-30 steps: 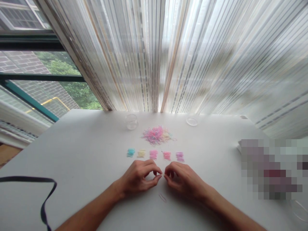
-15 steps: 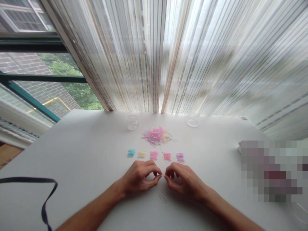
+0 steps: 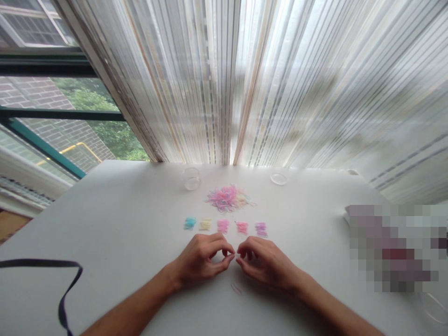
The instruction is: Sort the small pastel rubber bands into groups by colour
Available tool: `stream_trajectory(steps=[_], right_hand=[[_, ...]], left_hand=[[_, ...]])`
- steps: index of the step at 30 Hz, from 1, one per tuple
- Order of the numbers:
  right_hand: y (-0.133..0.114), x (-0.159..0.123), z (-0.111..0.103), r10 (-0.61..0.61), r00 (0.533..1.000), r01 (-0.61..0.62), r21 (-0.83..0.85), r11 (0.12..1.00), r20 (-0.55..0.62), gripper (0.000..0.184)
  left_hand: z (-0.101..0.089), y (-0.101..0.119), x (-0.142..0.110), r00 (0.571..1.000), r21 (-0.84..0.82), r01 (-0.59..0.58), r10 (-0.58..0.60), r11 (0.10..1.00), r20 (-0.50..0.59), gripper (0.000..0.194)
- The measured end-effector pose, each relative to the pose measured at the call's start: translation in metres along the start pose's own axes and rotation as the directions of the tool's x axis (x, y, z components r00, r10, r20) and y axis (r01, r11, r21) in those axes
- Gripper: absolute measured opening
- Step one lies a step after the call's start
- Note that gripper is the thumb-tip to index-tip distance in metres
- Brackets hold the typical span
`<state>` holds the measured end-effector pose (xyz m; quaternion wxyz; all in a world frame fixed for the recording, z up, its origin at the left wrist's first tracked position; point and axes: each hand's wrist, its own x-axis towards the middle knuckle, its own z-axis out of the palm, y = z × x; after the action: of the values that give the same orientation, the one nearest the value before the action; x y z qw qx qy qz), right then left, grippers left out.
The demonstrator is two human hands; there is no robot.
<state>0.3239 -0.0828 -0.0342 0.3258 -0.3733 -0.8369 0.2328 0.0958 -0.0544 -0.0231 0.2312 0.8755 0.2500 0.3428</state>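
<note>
My left hand (image 3: 203, 256) and my right hand (image 3: 264, 261) rest on a white table (image 3: 122, 219), both pinched, fingertips nearly touching between them. Whatever they pinch is too small to make out. A single thin clear loop (image 3: 236, 289) lies on the table just below the hands. Beyond the fingers runs a row of small sorted piles: teal (image 3: 190, 223), yellow (image 3: 205, 225), pink (image 3: 223, 226), darker pink (image 3: 242, 227) and purple (image 3: 261, 228). Farther back sits a mixed heap of tiny coloured elastic loops (image 3: 227, 197).
A clear cup (image 3: 191, 178) and a clear lid (image 3: 279, 177) stand near the table's far edge, under striped curtains. A dark strap (image 3: 66, 289) lies at the left. A blurred-out object (image 3: 395, 247) occupies the right side; a clear round rim (image 3: 434, 308) shows at the lower right.
Hardly anything differs. Both hands stay pinched together in the same spot; the right fingertips have shifted very slightly toward the left hand.
</note>
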Motion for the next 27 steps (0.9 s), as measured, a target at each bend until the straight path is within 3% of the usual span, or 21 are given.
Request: stream_trajectory(steps=[11,16,27], right_hand=[[-0.0013,0.0009,-0.0010,-0.036,0.999,0.035,-0.026,0.999,-0.025,0.008],[-0.0022,0.0019,-0.0013,-0.029,0.999,0.028,-0.039,0.999,-0.021,0.009],[-0.0012,0.0012,-0.0018,0.005,1.000,-0.005,-0.041,0.999,0.005,0.008]], left_hand=[[-0.0011,-0.0014,0.0010,1.000,0.024,-0.018,0.018,1.000,-0.013,0.012],[-0.0022,-0.0019,0.0010,0.996,0.001,-0.086,0.086,0.996,-0.016,0.020],[-0.0031,-0.0081,0.0002,0.994,0.049,-0.108,0.109,0.993,-0.013,0.014]])
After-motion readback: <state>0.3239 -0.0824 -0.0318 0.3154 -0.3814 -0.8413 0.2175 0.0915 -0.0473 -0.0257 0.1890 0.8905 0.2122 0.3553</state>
